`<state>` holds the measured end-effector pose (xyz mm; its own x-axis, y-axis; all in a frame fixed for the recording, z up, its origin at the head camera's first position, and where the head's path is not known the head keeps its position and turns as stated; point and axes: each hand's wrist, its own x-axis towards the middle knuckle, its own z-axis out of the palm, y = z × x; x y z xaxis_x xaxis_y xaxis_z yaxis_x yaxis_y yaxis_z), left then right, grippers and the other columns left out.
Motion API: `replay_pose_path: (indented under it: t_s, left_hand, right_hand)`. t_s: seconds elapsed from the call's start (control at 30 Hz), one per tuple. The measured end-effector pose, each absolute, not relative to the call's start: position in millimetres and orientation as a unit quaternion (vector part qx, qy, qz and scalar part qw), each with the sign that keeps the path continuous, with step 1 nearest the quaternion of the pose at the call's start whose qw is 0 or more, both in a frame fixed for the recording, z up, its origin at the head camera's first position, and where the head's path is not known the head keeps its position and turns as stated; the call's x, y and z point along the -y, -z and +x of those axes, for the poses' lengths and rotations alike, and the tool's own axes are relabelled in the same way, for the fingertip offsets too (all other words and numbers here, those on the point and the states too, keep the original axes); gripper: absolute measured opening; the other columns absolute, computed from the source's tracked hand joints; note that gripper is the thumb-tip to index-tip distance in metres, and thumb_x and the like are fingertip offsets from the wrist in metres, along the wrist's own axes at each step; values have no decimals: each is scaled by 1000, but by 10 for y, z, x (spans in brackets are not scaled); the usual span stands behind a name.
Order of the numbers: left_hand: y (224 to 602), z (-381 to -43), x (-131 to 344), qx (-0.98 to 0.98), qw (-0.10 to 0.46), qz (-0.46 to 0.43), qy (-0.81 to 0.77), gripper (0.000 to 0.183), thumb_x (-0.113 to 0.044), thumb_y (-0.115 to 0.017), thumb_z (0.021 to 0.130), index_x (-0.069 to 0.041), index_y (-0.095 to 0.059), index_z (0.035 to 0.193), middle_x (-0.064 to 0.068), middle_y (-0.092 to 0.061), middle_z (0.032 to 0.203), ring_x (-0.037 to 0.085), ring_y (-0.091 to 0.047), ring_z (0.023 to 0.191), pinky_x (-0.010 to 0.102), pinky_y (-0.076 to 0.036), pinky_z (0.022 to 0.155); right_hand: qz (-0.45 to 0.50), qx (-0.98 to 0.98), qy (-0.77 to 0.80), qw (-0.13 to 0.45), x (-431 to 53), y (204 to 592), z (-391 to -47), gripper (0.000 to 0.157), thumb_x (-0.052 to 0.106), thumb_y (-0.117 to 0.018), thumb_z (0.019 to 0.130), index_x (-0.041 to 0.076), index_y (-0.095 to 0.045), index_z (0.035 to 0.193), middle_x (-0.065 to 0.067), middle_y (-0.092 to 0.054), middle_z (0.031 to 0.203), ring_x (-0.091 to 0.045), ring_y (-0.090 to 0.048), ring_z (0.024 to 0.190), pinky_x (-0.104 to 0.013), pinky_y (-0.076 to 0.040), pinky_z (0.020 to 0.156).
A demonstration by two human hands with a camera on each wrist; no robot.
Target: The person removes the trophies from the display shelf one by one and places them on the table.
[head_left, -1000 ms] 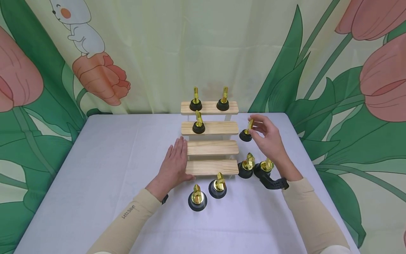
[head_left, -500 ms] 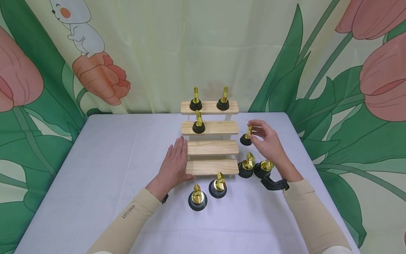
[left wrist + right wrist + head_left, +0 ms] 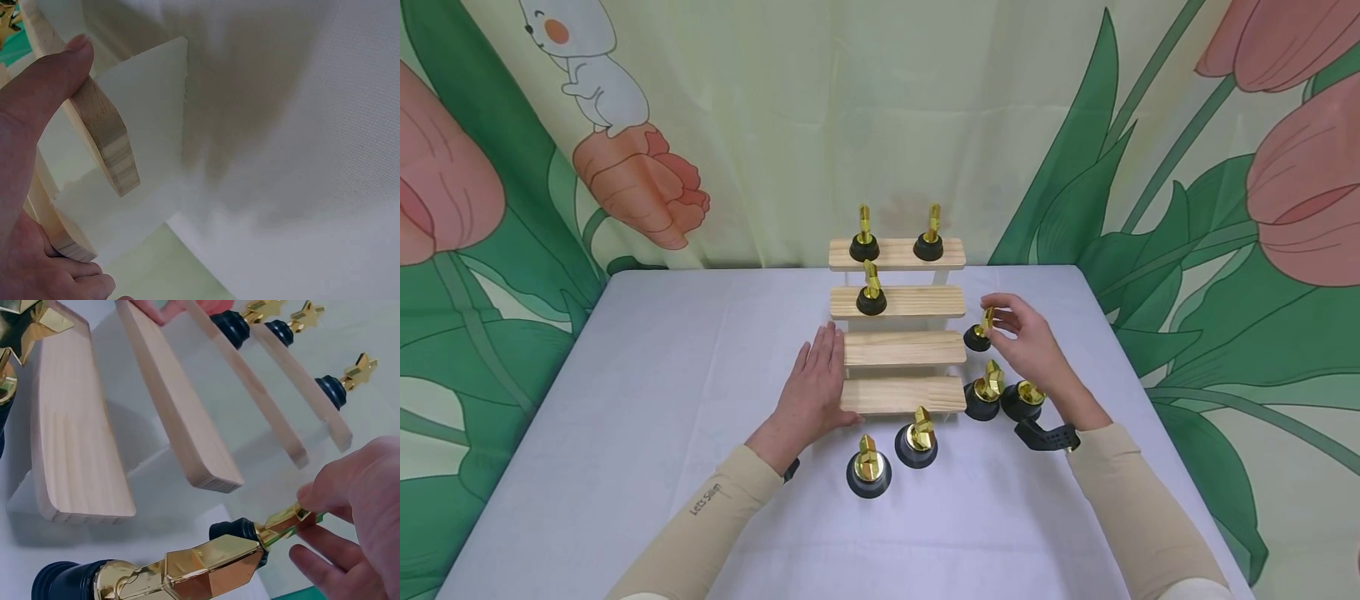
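My right hand [image 3: 1030, 340] pinches a small gold star trophy [image 3: 977, 339] by its star between thumb and fingertips, to the right of a stepped wooden display stand [image 3: 904, 350]. Its black base points down and toward the stand. In the right wrist view the held trophy [image 3: 284, 526] is partly behind a nearer one. My left hand [image 3: 808, 383] lies along the stand's left side with fingers extended, touching the plank ends. The left wrist view has its thumb [image 3: 65, 65] against one plank end [image 3: 106, 128].
Two trophies stand on the top plank, and one trophy [image 3: 871, 292] stands on the plank below. On the white tablecloth, two trophies [image 3: 915, 442] are before the stand and two more trophies [image 3: 983, 393] at its right front. A printed curtain [image 3: 775, 125] hangs behind.
My right hand has brought the trophy slightly nearer to me and leftward, closer to the stand. The left hand has stayed in place.
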<state>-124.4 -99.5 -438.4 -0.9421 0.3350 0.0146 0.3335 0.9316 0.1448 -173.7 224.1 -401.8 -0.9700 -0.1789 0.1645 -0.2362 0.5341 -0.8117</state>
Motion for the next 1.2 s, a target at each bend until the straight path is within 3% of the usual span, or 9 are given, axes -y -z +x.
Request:
replay_pose_path:
  t_s: [0.43, 1.2]
  left_hand:
    - [4383, -1249, 991, -983, 16, 166, -71, 142, -56, -89, 62, 7, -3, 156, 25, -3, 165, 35, -8, 155, 49, -16, 125]
    - [4385, -1229, 993, -983, -6, 172, -66, 140, -55, -90, 61, 7, -9, 155, 26, -8, 165, 36, -12, 154, 50, -19, 125]
  right_hand:
    - [110, 896, -431, 11, -2227, 4133, -1768, 47, -4, -59, 93, 2, -48, 138, -18, -53, 137, -37, -52, 132, -49, -43, 111]
    - [71, 916, -394, -31, -2172, 4198, -1842, 49, -3, -60, 93, 3, -46, 140, -19, -51, 140, -38, -49, 133, -51, -42, 112]
